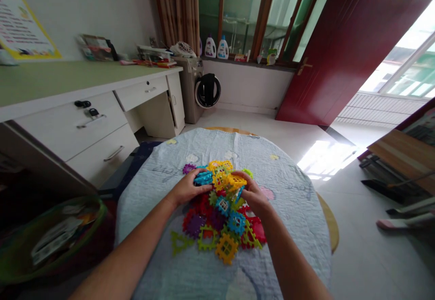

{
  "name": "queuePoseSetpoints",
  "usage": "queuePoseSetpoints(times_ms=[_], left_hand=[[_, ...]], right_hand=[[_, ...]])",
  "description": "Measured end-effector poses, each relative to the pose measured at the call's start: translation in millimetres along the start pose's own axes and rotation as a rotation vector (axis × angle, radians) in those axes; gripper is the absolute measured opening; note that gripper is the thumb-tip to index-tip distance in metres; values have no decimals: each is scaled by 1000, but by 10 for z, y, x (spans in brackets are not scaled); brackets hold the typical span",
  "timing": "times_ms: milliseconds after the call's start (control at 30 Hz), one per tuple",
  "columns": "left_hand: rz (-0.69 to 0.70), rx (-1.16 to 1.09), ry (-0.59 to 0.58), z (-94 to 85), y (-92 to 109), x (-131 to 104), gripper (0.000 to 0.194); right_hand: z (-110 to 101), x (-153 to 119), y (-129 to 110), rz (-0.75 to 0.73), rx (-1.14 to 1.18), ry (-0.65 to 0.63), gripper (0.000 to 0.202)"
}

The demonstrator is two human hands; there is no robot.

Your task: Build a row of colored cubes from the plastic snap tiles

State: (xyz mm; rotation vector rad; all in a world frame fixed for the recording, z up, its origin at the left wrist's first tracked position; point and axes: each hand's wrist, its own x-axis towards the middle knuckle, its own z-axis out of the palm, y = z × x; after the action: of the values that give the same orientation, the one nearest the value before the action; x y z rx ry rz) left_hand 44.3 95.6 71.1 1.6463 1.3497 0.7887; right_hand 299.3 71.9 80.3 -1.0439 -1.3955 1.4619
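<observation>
A heap of plastic interlocking building pieces in several colours lies on the cloth-covered round table (152,209). My left hand (186,189) is closed around blue interlocking pieces (204,177) at the heap's left side. Opposite it, my right hand (254,195) grips a yellow window-shaped piece (237,181), its fingertips partly hidden behind it. Between both hands are more yellow pieces (219,168). Nearer to me lie a purple gear-edged piece (195,225), a green square frame (207,238), an orange window piece (226,248) and a blue window piece (236,223).
A green-topped desk (68,78) with white drawers runs along the left wall. Beyond the table stands a washing machine (192,89) with a dark cloth over its door. An open basket (57,241) is at lower left; a red door (326,50) stands at right.
</observation>
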Motion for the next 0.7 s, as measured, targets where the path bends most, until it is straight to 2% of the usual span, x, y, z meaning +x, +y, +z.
queuePoseSetpoints(times_ms=[100, 167, 233, 300, 367, 433, 567, 700], left_hand=[[2, 174, -99, -172, -70, 104, 90], [-21, 255, -127, -242, -94, 215, 91], [-77, 350, -43, -264, -107, 362, 86], [-168, 469, 59, -237, -115, 518, 83], [-246, 535, 61, -170, -118, 644, 82], [-265, 542, 22, -77, -113, 717, 78], [-227, 502, 20, 120, -91, 724, 73], [-183, 291, 65, 235, -122, 673, 73]], right_hand=[[-260, -25, 13, -2, -137, -94, 57], [-425, 3, 30, -22, -166, -143, 58], [-549, 90, 71, -14, -214, -61, 54], [-614, 222, 144, 55, -369, 152, 50], [-613, 363, 240, 144, -542, 335, 51], [-549, 473, 336, 197, -637, 408, 57], [-319, 553, 457, 189, -725, 381, 72], [-177, 538, 462, 185, -671, 358, 78]])
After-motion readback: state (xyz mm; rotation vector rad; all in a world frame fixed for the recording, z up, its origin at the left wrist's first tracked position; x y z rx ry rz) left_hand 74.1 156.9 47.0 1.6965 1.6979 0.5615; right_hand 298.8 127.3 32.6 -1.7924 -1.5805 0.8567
